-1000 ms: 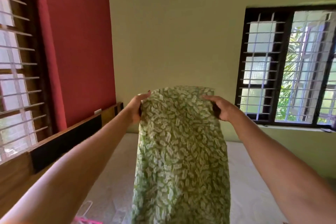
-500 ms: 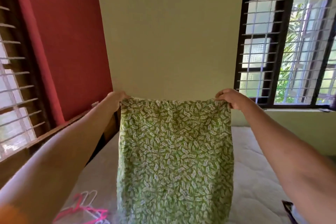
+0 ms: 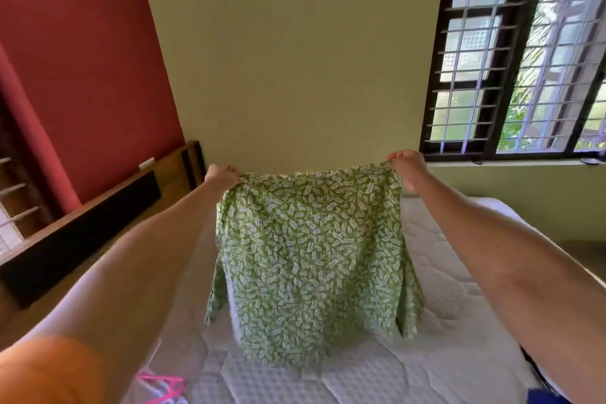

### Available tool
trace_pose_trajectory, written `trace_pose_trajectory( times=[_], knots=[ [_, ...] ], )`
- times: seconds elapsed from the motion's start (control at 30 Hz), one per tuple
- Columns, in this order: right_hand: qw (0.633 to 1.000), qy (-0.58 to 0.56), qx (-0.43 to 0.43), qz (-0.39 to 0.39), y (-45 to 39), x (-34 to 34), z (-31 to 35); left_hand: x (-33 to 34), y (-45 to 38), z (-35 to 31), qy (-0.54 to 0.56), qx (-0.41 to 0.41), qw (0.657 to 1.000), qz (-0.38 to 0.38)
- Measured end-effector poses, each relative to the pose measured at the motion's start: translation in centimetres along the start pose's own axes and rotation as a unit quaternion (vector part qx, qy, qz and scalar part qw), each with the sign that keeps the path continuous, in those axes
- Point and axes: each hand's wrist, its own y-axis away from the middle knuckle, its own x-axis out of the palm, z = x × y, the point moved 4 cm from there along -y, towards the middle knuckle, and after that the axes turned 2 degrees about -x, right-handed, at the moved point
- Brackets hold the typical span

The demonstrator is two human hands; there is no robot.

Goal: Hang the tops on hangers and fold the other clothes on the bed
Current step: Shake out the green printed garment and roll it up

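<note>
Both corners of the green printed garment (image 3: 311, 259) are now lower than a moment ago, its hem reaching the bed (image 3: 442, 321). Your left hand (image 3: 221, 175) and right hand (image 3: 405, 164) pinch them; folding can begin.

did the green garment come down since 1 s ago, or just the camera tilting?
Yes. The green garment dropped toward the mattress; its hem now reaches it.
</note>
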Motion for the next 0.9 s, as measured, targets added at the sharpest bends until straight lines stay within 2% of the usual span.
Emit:
trace_pose_trajectory(
  times=[0.07, 0.13, 0.3, 0.4, 0.5, 0.6, 0.67, 0.77, 0.83, 0.9],
  knots=[
    [0.997, -0.049, -0.019, -0.061, -0.7, -0.5, -0.2, 0.7, -1.3, -0.6, 0.042, 0.011, 0.999, -0.011],
    [0.99, -0.105, -0.037, -0.086, -1.1, -1.1, -0.1, 0.9, -1.3, -1.5, 0.116, 0.016, 0.993, -0.021],
    [0.963, -0.217, -0.044, -0.156, 1.1, -3.5, -0.9, 1.6, 0.7, -1.6, 0.326, -0.022, 0.945, 0.003],
    [0.956, -0.221, -0.007, -0.191, 4.7, -4.9, -4.7, 2.6, 3.3, 1.4, 0.305, -0.053, 0.951, 0.006],
    [0.971, -0.077, 0.046, -0.221, 8.6, -5.7, -10.9, 5.2, 5.9, 7.7, 0.241, -0.094, 0.966, 0.01],
    [0.978, 0.035, 0.093, -0.185, 12.4, -4.6, -17.1, 7.7, 9.4, 14.3, 0.168, -0.139, 0.976, 0.007],
    [0.978, 0.108, 0.091, -0.152, 14.8, -3.5, -20.8, 8.9, 11.3, 18.5, 0.101, -0.153, 0.983, 0.002],
    [0.974, 0.192, 0.105, -0.061, 18.2, -2.1, -25.9, 10.0, 13.7, 24.4, 0.006, -0.174, 0.984, 0.025],
    [0.951, 0.262, 0.163, 0.03, 20.4, -1.0, -30.2, 11.1, 15.4, 29.0, -0.065, -0.203, 0.975, 0.061],
    [0.904, 0.346, 0.211, 0.132, 23.1, -0.3, -34.0, 11.8, 17.7, 33.6, -0.154, -0.258, 0.947, 0.113]
  ],
)
